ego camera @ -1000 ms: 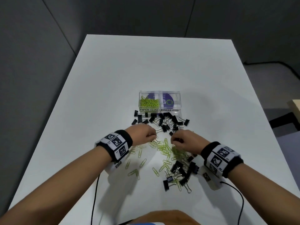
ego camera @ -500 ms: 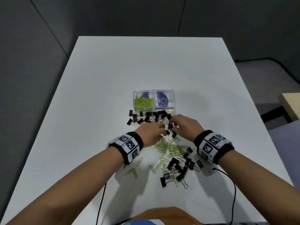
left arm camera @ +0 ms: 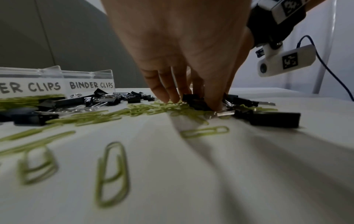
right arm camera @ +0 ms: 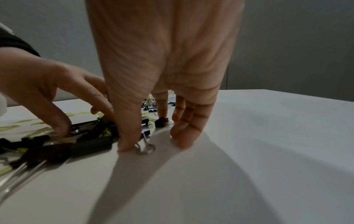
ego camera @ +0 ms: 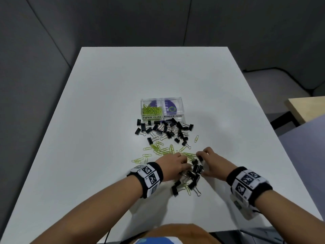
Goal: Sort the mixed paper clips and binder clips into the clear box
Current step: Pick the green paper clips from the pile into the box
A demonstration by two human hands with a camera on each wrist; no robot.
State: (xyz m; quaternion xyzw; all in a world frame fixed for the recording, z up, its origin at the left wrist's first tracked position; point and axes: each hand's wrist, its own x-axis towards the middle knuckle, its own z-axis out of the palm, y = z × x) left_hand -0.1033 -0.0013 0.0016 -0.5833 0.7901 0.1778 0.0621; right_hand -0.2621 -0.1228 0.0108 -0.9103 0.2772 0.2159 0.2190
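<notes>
The clear box (ego camera: pixel 182 107) stands mid-table, with green paper clips in its left compartment (ego camera: pixel 151 110); the compartment labelled BINDER CLIPS (left arm camera: pixel 91 85) shows no clips. Black binder clips (ego camera: pixel 165 130) lie heaped just in front of it. Loose green paper clips (ego camera: pixel 162 150) spread nearer me. A second cluster of binder clips (ego camera: pixel 192 175) lies between my hands. My left hand (ego camera: pixel 182 164) presses its fingers (left arm camera: pixel 166 94) down on this cluster from the left. On the cluster's right, my right hand (ego camera: pixel 200 159) has its thumb (right arm camera: pixel 128 144) and fingers (right arm camera: pixel 184 136) spread on the table around one clip (right arm camera: pixel 146 133).
The white table (ego camera: pixel 105 103) extends far beyond the box and out to both sides. A cable (left arm camera: pixel 325 65) hangs from the right wrist camera. A wooden surface (ego camera: pixel 306 108) stands off the table's right edge.
Half a second ago both hands were among the binder clips by the box. They have drawn back toward me onto the near cluster. The far heap stays in front of the box.
</notes>
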